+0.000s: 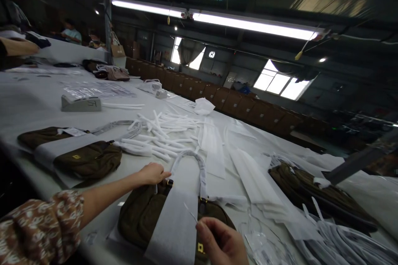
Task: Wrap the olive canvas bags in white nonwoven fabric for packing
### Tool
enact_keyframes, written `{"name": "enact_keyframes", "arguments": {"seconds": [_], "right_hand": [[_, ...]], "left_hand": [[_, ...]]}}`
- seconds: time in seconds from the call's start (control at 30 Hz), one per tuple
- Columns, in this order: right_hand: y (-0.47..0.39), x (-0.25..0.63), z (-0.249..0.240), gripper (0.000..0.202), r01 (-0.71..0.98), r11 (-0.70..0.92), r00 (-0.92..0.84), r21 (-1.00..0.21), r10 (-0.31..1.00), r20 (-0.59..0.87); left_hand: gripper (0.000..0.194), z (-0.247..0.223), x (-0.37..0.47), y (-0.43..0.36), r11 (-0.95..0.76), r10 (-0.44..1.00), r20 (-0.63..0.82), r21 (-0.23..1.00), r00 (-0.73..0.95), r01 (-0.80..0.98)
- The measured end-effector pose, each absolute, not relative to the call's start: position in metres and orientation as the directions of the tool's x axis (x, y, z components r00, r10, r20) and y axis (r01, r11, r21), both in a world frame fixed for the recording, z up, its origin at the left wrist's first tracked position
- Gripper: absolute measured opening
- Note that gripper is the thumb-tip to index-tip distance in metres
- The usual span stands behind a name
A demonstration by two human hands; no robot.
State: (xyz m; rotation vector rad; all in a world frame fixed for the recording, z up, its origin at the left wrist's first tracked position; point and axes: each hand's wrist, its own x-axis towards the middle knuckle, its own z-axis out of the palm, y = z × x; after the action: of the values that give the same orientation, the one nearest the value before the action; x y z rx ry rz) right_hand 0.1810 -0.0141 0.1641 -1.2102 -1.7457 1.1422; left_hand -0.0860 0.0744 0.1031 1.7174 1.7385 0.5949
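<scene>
An olive-brown handbag (141,211) lies in front of me. A sheet of white wrapping paper (175,225) is draped over its middle, and its upright handle (188,155) is wrapped in pale film. My left hand (152,174) is at the bag's top left edge, fingers bent together and the index fingertip at the handle's left base. What it pinches, if anything, is hidden. In front of the paper, my right hand (222,240) pinches a thin white string (190,211) between thumb and forefinger, above a small gold emblem on the bag.
Left stands another paper-banded bag (90,159). White foam strips (164,128) are heaped behind my bag. Stacked white sheets (255,178), a dark bag (320,194) and wrapped handles (345,240) lie right. A grey box-shaped object (81,103) sits back left. Brown cartons (217,97) line the far side.
</scene>
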Motion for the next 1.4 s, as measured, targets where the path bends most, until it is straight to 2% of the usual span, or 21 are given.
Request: {"name": "enact_keyframes", "arguments": {"seconds": [0.1, 0.23, 0.4, 0.57, 0.83, 1.0, 1.27, 1.4], "right_hand": [[0.007, 0.15, 0.162, 0.035, 0.332, 0.102, -0.318, -0.938, 0.948, -0.009], [0.037, 0.123, 0.129, 0.03, 0.447, 0.134, -0.235, -0.885, 0.972, 0.029], [0.061, 0.108, 0.094, 0.029, 0.651, 0.197, -0.194, -0.733, 0.977, 0.09], [0.072, 0.09, 0.082, 0.028, 0.712, 0.209, -0.189, -0.67, 0.977, 0.103], [0.081, 0.068, 0.068, 0.028, 0.758, 0.191, -0.173, -0.623, 0.981, 0.09], [0.08, 0.064, 0.066, 0.026, 0.802, 0.159, -0.136, -0.575, 0.987, 0.084], [0.07, 0.062, 0.042, 0.021, 0.872, 0.064, -0.04, -0.485, 0.997, 0.059], [0.071, 0.063, 0.022, 0.019, 0.859, 0.007, 0.024, -0.512, 0.998, 0.055]], "left_hand": [[0.044, 0.077, -0.094, 0.092, 0.09, 0.977, -0.205, 0.671, 0.066, 0.736], [0.033, 0.059, -0.079, 0.115, 0.122, 0.963, -0.256, 0.692, 0.083, 0.711], [0.027, 0.053, -0.074, 0.135, 0.174, 0.959, -0.276, 0.755, 0.065, 0.632], [0.027, 0.048, -0.081, 0.138, 0.214, 0.942, -0.317, 0.815, 0.106, 0.539], [0.029, 0.056, -0.089, 0.132, 0.178, 0.91, -0.269, 0.941, 0.316, 0.288], [0.031, 0.06, -0.098, 0.128, 0.203, 0.832, -0.261, 0.965, 0.49, 0.168], [0.014, 0.047, -0.1, 0.127, 0.143, 0.775, -0.29, 0.946, 0.561, 0.292], [0.016, 0.037, -0.103, 0.129, 0.087, 0.806, -0.299, 0.914, 0.511, 0.397]]}}
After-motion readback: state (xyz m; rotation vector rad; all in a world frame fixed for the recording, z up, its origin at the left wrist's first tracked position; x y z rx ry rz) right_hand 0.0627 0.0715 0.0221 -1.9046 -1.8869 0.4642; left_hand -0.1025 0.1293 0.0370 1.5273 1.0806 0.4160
